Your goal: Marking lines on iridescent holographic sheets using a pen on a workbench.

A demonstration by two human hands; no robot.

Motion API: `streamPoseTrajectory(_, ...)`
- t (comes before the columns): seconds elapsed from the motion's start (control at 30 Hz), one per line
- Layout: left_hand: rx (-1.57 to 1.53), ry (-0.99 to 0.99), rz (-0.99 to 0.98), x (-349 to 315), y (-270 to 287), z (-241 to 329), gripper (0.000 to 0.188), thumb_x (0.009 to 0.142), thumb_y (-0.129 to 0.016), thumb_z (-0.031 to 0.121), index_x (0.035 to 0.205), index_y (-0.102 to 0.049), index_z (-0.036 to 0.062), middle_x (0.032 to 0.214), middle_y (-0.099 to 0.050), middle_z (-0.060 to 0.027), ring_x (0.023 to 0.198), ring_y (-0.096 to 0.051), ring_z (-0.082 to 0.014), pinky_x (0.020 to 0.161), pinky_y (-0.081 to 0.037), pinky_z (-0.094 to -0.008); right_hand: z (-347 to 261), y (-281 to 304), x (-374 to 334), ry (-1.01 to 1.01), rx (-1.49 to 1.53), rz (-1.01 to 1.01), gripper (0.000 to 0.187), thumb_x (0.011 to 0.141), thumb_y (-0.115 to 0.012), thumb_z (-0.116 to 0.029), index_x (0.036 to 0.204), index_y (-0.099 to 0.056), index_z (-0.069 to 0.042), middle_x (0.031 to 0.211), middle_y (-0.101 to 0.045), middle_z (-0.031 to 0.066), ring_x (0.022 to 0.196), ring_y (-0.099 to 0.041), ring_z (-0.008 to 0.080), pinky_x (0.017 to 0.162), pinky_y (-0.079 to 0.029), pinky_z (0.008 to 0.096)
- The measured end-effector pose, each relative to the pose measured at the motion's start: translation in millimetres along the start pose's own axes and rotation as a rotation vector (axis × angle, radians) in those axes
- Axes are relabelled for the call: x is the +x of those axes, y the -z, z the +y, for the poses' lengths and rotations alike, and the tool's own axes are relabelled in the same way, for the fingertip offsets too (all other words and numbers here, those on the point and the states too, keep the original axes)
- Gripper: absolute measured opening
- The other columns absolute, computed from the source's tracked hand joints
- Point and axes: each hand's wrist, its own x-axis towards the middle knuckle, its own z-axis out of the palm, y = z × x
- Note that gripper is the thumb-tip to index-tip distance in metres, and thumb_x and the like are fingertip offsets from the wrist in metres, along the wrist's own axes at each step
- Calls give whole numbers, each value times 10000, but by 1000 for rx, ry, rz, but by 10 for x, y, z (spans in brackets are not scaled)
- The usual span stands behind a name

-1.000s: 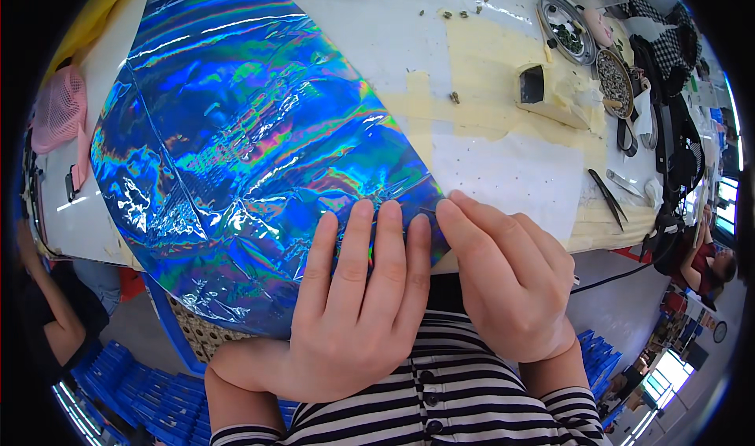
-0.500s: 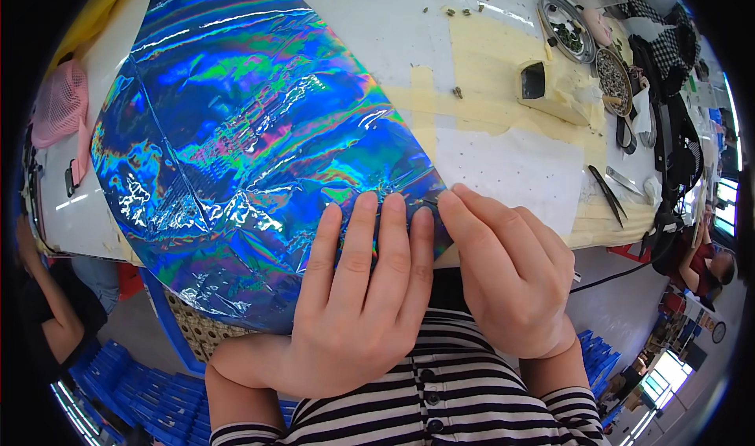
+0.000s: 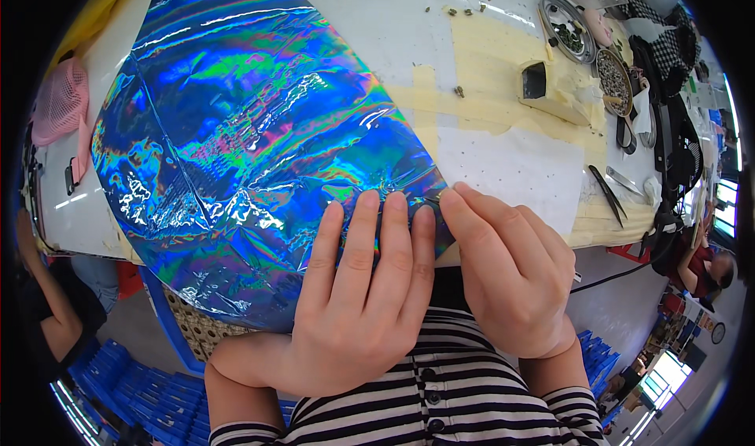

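Observation:
A large sheet of shiny blue iridescent film [image 3: 236,123] spreads over the left half of the table, its near part drooping past the table's front edge. My left hand [image 3: 358,304] lies flat on the film's near right part, fingers stretched out and slightly apart. Just right of it, my right hand [image 3: 511,273] is closed, thumb hidden, with the fingertips at the film's right edge. The fingertips pinch that edge close to my left little finger. What lies under the film cannot be seen.
Black tweezers [image 3: 605,196] lie at the right of the white table [image 3: 409,21]. Beyond them stand a tape-covered block [image 3: 550,92], a round metal dish [image 3: 568,29] and a bowl of small beads [image 3: 613,80]. A pink mesh basket [image 3: 61,104] sits far left. Blue trays [image 3: 141,391] are stacked below.

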Motion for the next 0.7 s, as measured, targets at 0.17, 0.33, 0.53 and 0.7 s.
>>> streamPoseTrajectory(0.17,-5,5,11,-3,-8,4,342,857,-630,83,1150,-705,-76,1254,-629,-270,1186,-602,-439,993,-508,-550,8,-10,4,19,-11,-2,352,720,-680,69,1071,-704,51,1001,-715,165,711,-679,248,615,-556,319)
streamPoseTrajectory(0.33,-7,0,21,3,-14,3,326,859,-642,85,1132,-707,-80,1244,-635,-271,1176,-608,-442,985,-513,-548,10,-6,7,24,-22,5,344,726,-675,65,1068,-706,50,997,-715,162,700,-673,239,608,-552,316)
streamPoseTrajectory(0.53,64,16,59,-17,-66,4,319,881,-565,120,1132,-725,5,1186,-663,-174,1162,-621,-356,1007,-521,-516,14,-17,6,22,-14,13,335,732,-679,60,1066,-708,46,997,-716,160,697,-672,237,608,-550,315)
streamPoseTrajectory(0.7,11,-9,18,2,-19,-5,357,846,-612,78,1156,-708,-71,1240,-639,-264,1171,-614,-433,983,-518,-541,33,-7,-5,-3,26,4,321,751,-691,62,1071,-707,37,1003,-718,165,702,-674,244,624,-550,318)
